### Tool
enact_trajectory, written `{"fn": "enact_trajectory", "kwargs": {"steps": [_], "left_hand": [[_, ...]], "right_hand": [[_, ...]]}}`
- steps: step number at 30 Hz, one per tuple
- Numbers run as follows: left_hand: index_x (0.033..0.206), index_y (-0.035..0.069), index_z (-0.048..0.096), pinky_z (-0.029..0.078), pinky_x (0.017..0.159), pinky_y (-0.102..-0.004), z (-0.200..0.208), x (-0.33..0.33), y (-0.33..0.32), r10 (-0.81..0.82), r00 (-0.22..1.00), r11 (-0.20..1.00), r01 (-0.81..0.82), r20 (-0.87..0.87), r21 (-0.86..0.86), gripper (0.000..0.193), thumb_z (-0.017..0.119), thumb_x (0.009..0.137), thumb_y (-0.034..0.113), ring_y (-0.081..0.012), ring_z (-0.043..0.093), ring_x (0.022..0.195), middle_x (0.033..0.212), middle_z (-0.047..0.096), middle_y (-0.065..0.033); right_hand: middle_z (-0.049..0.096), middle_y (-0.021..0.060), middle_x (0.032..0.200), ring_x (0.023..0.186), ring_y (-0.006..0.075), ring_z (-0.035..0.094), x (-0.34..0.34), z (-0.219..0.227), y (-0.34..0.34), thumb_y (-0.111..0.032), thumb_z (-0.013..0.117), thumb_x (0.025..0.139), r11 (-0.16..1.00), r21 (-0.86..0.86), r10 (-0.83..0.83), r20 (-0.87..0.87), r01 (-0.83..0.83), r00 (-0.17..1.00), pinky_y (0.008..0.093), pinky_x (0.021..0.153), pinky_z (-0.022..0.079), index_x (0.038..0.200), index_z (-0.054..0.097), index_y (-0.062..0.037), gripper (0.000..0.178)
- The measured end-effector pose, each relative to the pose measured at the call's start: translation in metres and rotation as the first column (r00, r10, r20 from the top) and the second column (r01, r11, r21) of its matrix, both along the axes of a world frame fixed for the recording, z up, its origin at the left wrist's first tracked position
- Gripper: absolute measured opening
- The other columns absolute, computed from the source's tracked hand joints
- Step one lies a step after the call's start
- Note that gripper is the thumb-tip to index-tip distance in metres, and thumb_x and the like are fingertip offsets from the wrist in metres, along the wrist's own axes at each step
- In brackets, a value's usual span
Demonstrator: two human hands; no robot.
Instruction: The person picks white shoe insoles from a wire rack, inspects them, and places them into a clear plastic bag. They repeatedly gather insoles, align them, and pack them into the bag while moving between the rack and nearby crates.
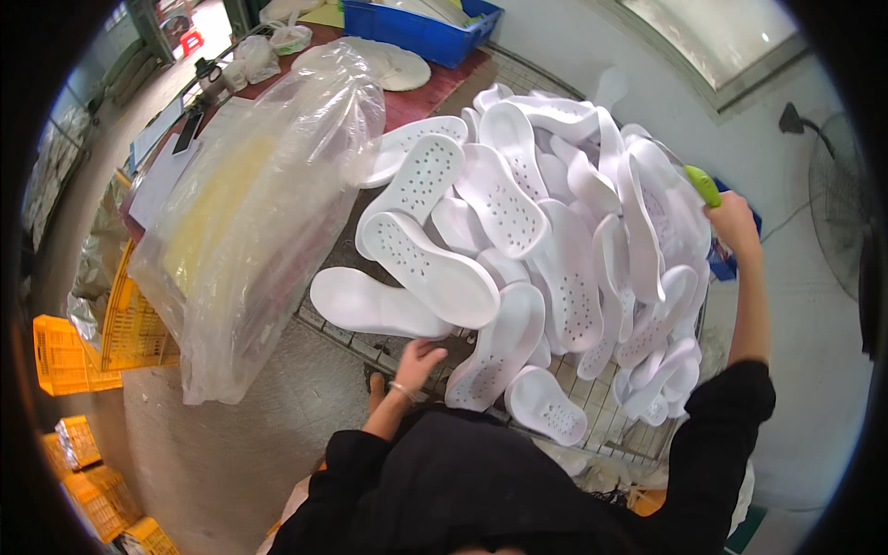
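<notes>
White shoe insoles [430,268], many with small holes, lie in a large heap on a wire rack [347,344] in front of me. My left hand [418,365] is at the near left edge, just below a plain-faced insole [375,303]; its fingers are loosely extended and appear to hold nothing. Reaching to the far right of the heap, my right hand [733,224] is closed around a bright green handle [703,186]. What the handle belongs to cannot be made out against the white insoles.
A big clear plastic bag [268,213] with yellowish contents covers the table at left. Behind stand a blue bin [416,32] and a round white pad [393,67]. Orange crates [69,356] sit on the left floor. A fan [837,203] is by the right wall.
</notes>
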State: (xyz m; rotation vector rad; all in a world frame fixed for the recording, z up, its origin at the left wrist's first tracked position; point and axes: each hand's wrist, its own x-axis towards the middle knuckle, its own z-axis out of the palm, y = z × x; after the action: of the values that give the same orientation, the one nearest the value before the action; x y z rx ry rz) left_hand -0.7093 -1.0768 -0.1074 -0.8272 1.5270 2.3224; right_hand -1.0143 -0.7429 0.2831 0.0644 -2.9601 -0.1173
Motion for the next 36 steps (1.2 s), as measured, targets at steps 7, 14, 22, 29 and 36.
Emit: {"fn": "enact_trajectory", "kwargs": {"steps": [7,14,22,29,36], "left_hand": [[0.110,0.006,0.053,0.048,0.074,-0.0358,-0.032,-0.027,-0.035,0.566,0.711,0.724,-0.671,0.417,0.163,0.044,0.076,0.078,0.026,-0.0177,0.057,0.083,0.091,0.058,-0.0048],[0.094,0.009,0.060,0.048,0.078,-0.0400,-0.034,-0.063,-0.023,0.605,0.624,0.678,-0.729,0.494,0.090,0.027,0.073,0.075,0.021,-0.0176,0.053,0.077,0.081,0.054,-0.0022],[0.093,0.009,0.050,0.046,0.072,-0.0366,-0.022,-0.062,-0.019,0.654,0.644,0.725,-0.684,0.397,-0.085,0.027,0.069,0.075,0.013,-0.0148,0.051,0.077,0.082,0.052,-0.0018],[0.074,0.009,0.058,0.029,0.039,-0.0312,-0.032,-0.055,-0.045,0.499,0.759,0.835,-0.550,0.419,0.002,0.018,0.071,0.076,0.022,-0.0147,0.041,0.045,0.056,0.046,-0.0009],[0.110,0.006,0.052,0.050,0.072,-0.0352,-0.014,-0.065,-0.028,0.606,0.738,0.780,-0.625,0.296,-0.038,0.050,0.077,0.071,0.024,-0.0220,0.057,0.079,0.097,0.055,-0.0053]], "right_hand": [[0.066,0.0191,0.076,0.073,0.0353,0.065,-0.007,-0.066,-0.144,-0.015,0.060,0.076,0.899,0.049,0.420,0.181,-0.435,0.889,0.0434,0.064,0.051,0.076,0.067,0.0000,0.016],[0.069,0.0199,0.084,0.078,0.0305,0.068,-0.015,-0.065,-0.093,-0.012,0.062,0.072,0.891,-0.002,0.407,0.442,-0.453,0.799,0.0404,0.066,0.053,0.087,0.071,-0.0037,0.019],[0.066,0.0227,0.086,0.079,0.0405,0.064,0.030,-0.041,-0.113,-0.020,0.053,0.084,0.980,0.000,0.197,0.076,-0.197,0.977,0.0492,0.070,0.050,0.092,0.064,-0.0006,0.023],[0.063,0.0175,0.077,0.070,0.0368,0.061,0.341,-0.177,0.074,-0.008,0.062,0.067,0.922,-0.387,0.225,0.470,-0.030,0.853,0.0409,0.063,0.049,0.084,0.066,-0.0088,0.017],[0.065,0.0235,0.104,0.098,0.0346,0.061,0.473,-0.237,0.341,-0.032,0.061,0.092,0.617,-0.247,-0.739,0.145,0.747,0.658,0.0410,0.085,0.046,0.115,0.059,0.0060,0.044]]}}
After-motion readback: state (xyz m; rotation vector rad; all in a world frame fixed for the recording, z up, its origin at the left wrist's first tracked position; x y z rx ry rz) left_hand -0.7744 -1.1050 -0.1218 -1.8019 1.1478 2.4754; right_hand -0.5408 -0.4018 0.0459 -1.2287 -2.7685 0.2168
